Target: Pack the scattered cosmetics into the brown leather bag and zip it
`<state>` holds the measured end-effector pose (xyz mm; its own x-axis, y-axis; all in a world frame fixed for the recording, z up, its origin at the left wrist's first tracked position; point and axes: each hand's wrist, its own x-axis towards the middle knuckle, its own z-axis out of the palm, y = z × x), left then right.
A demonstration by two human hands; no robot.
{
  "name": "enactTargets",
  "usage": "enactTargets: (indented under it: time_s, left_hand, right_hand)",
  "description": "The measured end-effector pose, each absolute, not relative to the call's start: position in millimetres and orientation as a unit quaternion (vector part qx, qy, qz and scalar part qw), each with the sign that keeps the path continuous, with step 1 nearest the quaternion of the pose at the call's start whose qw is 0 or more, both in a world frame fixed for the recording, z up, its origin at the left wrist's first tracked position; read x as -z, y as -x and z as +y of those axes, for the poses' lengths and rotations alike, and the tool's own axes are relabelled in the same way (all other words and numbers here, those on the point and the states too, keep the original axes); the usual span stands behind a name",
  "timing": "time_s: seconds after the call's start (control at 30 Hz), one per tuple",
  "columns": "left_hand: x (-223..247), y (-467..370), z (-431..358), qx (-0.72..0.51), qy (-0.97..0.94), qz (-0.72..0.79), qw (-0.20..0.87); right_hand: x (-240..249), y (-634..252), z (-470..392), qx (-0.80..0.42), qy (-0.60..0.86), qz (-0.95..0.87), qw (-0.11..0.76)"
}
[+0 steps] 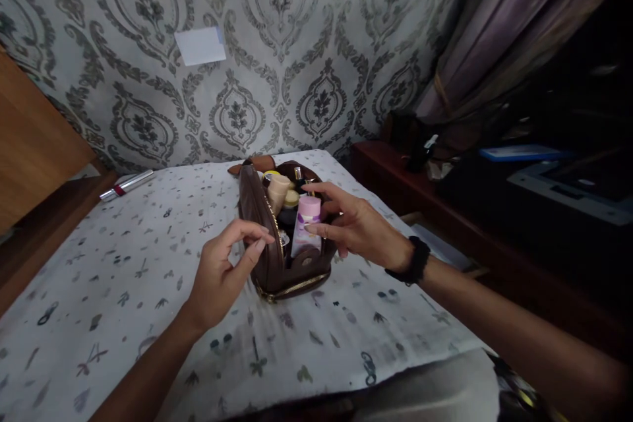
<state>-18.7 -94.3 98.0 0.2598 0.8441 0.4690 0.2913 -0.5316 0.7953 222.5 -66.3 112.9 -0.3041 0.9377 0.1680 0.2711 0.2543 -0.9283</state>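
Note:
A brown zippered cosmetic bag (262, 211) stands unzipped on the patterned cloth, with its gold zipper teeth showing. My left hand (220, 277) is at the bag's left rim, thumb and index finger pinched together at the edge. Inside the bag's front end stands a white and purple tube with a pink cap (308, 221). My right hand (359, 221) reaches around this tube with fingers apart; the thumb overlaps its front and the index finger extends above the cap. Behind it are a beige bottle (277, 192) and several other small containers, partly hidden.
A white cloth with small printed motifs (148, 264) covers the surface. A silver tube with a red band (127, 186) lies at the far left, near a wooden panel (39, 145). On the right are a dark red ledge (380, 178) and a blue-edged item (524, 153).

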Motion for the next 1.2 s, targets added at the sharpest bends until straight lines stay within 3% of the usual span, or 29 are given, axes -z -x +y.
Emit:
enactTargets:
  time_s: [0.23,0.4,0.63,0.93,1.13,1.2]
  left_hand:
    - [-95.5,18.2,-91.7,-0.474,-0.741,0.374,0.294]
    - [-94.1,19.7,-91.8,-0.472,-0.742,0.372,0.296]
    - [-93.7,19.6,-91.2,-0.468,-0.748,0.364,0.297]
    - [-95.2,22.2,-92.6,-0.471,-0.755,0.352,0.289]
    - [-88.7,29.8,-96.5,-0.508,-0.755,0.337,0.241]
    - [-82.4,34.7,-94.7,-0.516,-0.747,0.349,0.232]
  right_hand:
    - [-116.6,-221.3,-63.7,-0.354,0.426,-0.799,0.234]
    - [-121.2,-215.8,-67.3,-0.244,0.444,-0.838,0.201]
    - [-115.7,-214.4,-75.7,-0.114,0.441,-0.866,0.208]
    - [-113.1,-207.1,-83.5,-0.121,0.45,-0.861,0.205]
    - [-112.6,-196.4,-104.6,-0.099,0.413,-0.833,0.356]
    - [-103.1,-184.7,-116.5,-0.111,0.364,-0.849,0.368]
